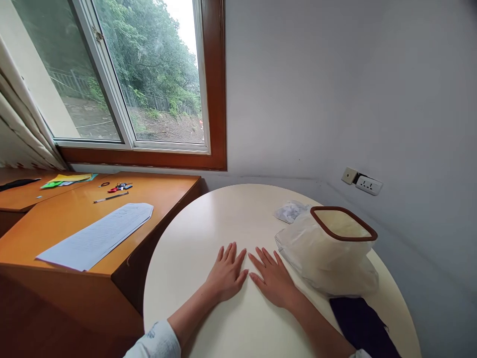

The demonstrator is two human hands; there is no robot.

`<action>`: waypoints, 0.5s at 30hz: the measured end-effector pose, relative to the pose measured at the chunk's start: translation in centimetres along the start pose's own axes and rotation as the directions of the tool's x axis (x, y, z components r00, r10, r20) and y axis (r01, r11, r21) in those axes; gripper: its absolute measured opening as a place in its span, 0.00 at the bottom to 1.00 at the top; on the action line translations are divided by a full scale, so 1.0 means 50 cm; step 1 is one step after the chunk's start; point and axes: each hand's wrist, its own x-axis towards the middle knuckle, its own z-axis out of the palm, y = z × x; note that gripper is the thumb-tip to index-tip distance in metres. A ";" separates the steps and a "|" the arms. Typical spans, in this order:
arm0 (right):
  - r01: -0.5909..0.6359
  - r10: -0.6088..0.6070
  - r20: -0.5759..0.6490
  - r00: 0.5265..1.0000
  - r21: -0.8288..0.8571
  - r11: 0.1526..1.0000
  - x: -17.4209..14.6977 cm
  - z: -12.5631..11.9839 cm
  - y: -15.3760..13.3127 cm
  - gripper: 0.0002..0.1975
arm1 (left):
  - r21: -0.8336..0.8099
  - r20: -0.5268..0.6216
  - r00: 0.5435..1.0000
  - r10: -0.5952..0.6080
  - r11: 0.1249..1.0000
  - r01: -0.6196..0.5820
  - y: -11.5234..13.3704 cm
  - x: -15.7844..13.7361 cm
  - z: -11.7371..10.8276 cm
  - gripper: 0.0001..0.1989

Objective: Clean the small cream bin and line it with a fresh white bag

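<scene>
My left hand [226, 274] lies flat on the round cream table [208, 219], palm down with fingers spread. Beside it, my right hand [274, 278] also rests palm down, fingers apart; the two thumbs are close together with a small gap. Neither hand holds anything. Just right of my right hand stands a trash bin [345, 237] with a brown rim, draped in a translucent plastic bag [320, 263]. Behind the bin lies a small clear packet [290, 212] with whitish contents. Dark navy cloth [363, 323] lies near my right forearm, partly under it.
To the left is an orange wooden desk [164, 191] with a stack of paper sheets [100, 233], a pen [111, 198], keys [121, 187] and coloured papers [69, 180]. A window [149, 74] and a wall socket [368, 185] are behind. A curtain [22, 119] hangs at far left.
</scene>
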 end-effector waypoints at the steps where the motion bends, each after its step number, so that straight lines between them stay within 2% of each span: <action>1: -0.002 0.002 0.002 1.000 0.004 1.000 0.000 0.000 0.000 0.27 | 0.000 -0.004 1.000 0.001 1.000 -0.001 0.002 0.003 0.001 0.30; 8: -0.023 0.022 0.063 0.998 0.010 1.000 0.003 -0.007 -0.002 0.28 | -0.022 -0.027 1.000 0.016 1.000 -0.016 -0.002 0.005 0.012 0.27; 15: 0.006 -0.006 0.009 1.000 0.043 0.999 0.001 -0.001 0.005 0.26 | -0.039 -0.057 0.998 0.027 0.999 -0.029 -0.010 0.007 0.022 0.26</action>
